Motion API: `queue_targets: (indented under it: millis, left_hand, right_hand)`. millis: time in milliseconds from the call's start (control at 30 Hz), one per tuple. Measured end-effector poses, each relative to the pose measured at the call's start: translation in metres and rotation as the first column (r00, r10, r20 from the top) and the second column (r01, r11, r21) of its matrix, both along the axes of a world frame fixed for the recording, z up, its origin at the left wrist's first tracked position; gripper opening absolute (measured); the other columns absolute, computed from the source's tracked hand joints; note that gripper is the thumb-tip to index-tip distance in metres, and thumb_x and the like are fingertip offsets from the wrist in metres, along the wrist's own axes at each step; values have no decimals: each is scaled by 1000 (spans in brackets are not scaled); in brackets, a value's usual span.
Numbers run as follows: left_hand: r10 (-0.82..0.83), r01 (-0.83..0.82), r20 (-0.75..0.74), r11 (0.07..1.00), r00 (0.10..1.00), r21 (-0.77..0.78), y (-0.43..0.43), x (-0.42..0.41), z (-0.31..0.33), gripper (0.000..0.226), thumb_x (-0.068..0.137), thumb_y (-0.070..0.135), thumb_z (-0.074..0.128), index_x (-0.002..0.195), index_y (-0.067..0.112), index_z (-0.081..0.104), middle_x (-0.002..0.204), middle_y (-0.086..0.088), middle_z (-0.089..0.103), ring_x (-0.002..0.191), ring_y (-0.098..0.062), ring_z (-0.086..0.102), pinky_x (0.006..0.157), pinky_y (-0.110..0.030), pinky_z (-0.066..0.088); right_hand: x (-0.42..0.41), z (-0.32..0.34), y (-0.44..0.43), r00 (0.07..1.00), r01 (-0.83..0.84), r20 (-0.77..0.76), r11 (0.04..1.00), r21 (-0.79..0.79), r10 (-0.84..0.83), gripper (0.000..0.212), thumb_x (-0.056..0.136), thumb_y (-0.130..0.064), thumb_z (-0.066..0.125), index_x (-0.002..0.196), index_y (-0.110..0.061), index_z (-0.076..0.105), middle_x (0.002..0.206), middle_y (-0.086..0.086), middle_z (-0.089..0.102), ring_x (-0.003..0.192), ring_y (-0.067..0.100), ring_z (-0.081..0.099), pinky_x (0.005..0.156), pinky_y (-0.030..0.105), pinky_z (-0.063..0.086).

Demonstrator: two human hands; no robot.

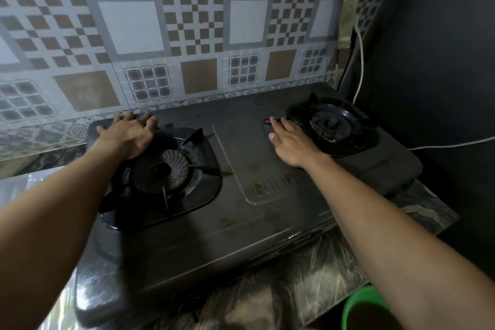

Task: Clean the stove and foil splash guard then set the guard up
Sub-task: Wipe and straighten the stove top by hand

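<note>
A dark two-burner gas stove [249,225] sits on a marbled counter, its top streaked with greasy stains. My left hand [128,136] lies flat with fingers spread on the stove's back left corner, just behind the left burner [163,169]. My right hand [290,142] rests on the stove top just left of the right burner [330,124]. Its fingers press down on a small dark pad with a red edge [267,126], mostly hidden under them. Behind the stove a shiny panel [187,35] with a tile pattern stands upright.
A dark wall [434,61] closes in the right side. A white cable [360,61] hangs in the corner and runs off to the right. A green bucket rim [356,305] shows below the counter at the bottom right. Shiny sheeting [16,190] covers the counter on the left.
</note>
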State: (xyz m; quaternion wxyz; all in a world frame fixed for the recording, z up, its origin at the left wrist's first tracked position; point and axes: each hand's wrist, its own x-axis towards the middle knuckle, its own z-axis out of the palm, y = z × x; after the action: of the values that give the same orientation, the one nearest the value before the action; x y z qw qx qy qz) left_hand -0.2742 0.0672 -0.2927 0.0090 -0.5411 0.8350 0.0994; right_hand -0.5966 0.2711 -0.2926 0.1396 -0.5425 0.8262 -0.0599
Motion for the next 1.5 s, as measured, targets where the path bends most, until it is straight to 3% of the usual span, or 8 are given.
queue_targets:
  millis: [100, 433, 800, 1300, 1500]
  left_hand:
    - [-9, 9, -2, 1000, 1000, -15, 0, 1, 0, 54, 102, 51, 14, 147, 32, 37, 155, -17, 32, 145, -42, 24, 105, -81, 15]
    - [31, -31, -17, 999, 999, 10, 0, 1, 1, 60, 100, 57, 14, 154, 35, 28, 164, -12, 21, 150, -39, 15, 110, -76, 10]
    - [24, -23, -36, 999, 999, 27, 1, 2, 2, 60, 100, 56, 13, 152, 33, 32, 163, -13, 23, 150, -42, 14, 109, -78, 7]
    - [0, 0, -6, 1000, 1000, 23, 2, 2, -1, 54, 103, 52, 12, 147, 33, 36, 161, -17, 24, 147, -45, 17, 107, -79, 10]
    - [-3, 3, -13, 1000, 1000, 22, 3, 0, 2, 56, 102, 53, 11, 147, 33, 37, 161, -17, 24, 148, -44, 16, 108, -79, 8]
  right_hand:
    - [18, -1, -1, 999, -6, -45, 999, -34, 4, 55, 107, -37, 21, 159, -21, 9, 166, 11, 7, 152, 27, 5, 122, 42, 3]
    - [100, -2, 22, 939, -344, -43, 931, -120, 341, 50, 107, -32, 29, 157, -30, 23, 166, 4, 14, 153, 21, 7, 124, 40, 3]
    - [101, -5, 83, 908, -418, -80, 900, -126, 411, 49, 107, -32, 31, 155, -30, 25, 166, 0, 13, 153, 14, 3, 124, 37, 3]
    - [22, 0, 67, 999, 42, 6, 997, -71, -42, 53, 108, -36, 25, 158, -24, 17, 166, 9, 12, 152, 23, 8, 122, 36, 1]
    - [55, -3, 60, 995, 67, -65, 993, -94, -73, 54, 107, -32, 26, 158, -19, 16, 165, 13, 13, 152, 27, 8, 123, 43, 4]
